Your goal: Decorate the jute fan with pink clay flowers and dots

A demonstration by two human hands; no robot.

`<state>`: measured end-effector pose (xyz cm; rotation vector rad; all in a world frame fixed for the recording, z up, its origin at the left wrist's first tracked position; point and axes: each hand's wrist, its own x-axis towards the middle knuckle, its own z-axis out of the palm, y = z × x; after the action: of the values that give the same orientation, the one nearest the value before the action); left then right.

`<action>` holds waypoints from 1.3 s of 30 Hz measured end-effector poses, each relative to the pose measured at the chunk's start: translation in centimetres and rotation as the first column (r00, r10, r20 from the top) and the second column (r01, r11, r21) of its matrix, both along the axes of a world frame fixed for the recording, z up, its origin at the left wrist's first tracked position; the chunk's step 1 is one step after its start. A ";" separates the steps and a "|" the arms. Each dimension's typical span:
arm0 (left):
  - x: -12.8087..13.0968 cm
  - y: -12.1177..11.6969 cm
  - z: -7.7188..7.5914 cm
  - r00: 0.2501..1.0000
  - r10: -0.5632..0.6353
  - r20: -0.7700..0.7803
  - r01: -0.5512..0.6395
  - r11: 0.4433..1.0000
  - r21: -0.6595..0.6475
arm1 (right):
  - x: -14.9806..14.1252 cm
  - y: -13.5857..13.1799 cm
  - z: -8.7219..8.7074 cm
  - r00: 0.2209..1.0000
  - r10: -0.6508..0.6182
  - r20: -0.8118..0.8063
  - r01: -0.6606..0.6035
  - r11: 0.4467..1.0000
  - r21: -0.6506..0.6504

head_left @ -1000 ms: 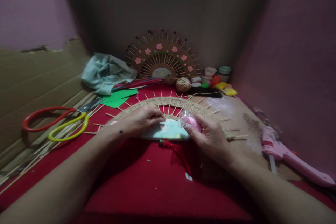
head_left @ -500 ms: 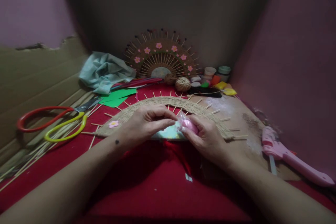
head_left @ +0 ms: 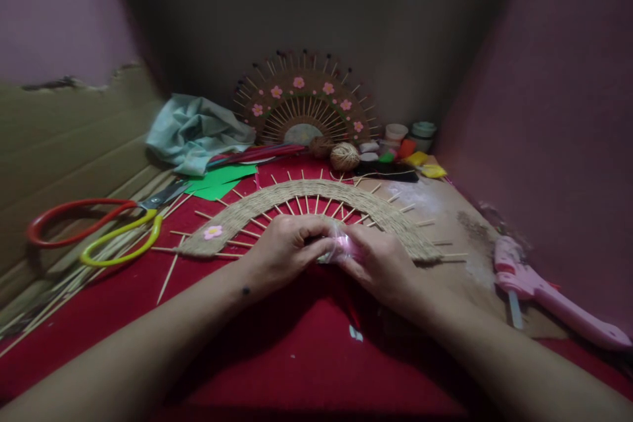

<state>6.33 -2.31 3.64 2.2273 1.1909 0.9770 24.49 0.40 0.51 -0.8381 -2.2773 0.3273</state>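
A small clear plastic packet with a pink lump inside (head_left: 345, 247) is held between both hands in the middle. My left hand (head_left: 291, 244) pinches its wrapper from the left. My right hand (head_left: 383, 260) is closed around its right side, hiding much of the pink lump. Beneath and beyond the hands lies a half-round fan of woven twine (head_left: 277, 194) on thin sticks. One pink flower with a pale centre (head_left: 213, 232) sits at the left end of its band. The fan's middle is mostly hidden by my hands.
Red-and-yellow scissors (head_left: 121, 229) and thin sticks lie left, with green sheets (head_left: 220, 181) behind. A pink glue gun (head_left: 544, 293) rests right. At the back stand a finished flowered fan (head_left: 287, 99), a twine ball (head_left: 345, 156), small tubs (head_left: 422, 135) and a crumpled cloth (head_left: 198, 135).
My left hand has moved right and slightly down, from near the packet's open end to gripping the wrapper. My hands are closer together, and more of the fan's sticks show.
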 end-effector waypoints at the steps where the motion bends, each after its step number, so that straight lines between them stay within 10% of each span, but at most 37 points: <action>1: 0.1 -0.1 0.1 1.000 0.002 -0.015 -0.002 1.000 -0.003 | 0.0 0.0 0.1 1.000 0.000 0.003 0.000 1.000 -0.017; 5: 0.1 -0.3 1.1 0.997 0.046 0.058 -0.032 0.976 -0.214 | 0.0 -0.4 0.7 0.998 0.030 -0.063 -0.036 0.995 -0.096; 10: -1.6 0.2 2.2 0.872 0.192 0.449 0.113 0.815 -0.568 | 0.2 -0.4 1.0 0.995 -0.046 -0.087 0.033 0.989 -0.143; 15: -2.7 1.3 2.3 0.697 0.213 0.685 0.287 0.792 -0.539 | 0.3 0.0 1.1 0.989 -0.132 -0.068 0.119 0.978 -0.170; 39: -2.2 1.4 1.6 0.571 0.283 0.770 0.365 0.754 -0.547 | 0.4 -0.1 1.2 0.988 -0.126 -0.093 0.114 0.985 -0.126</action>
<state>4.09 -0.94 5.20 0.9643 0.7986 1.1354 24.87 0.29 1.71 -0.9937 -2.1202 0.4450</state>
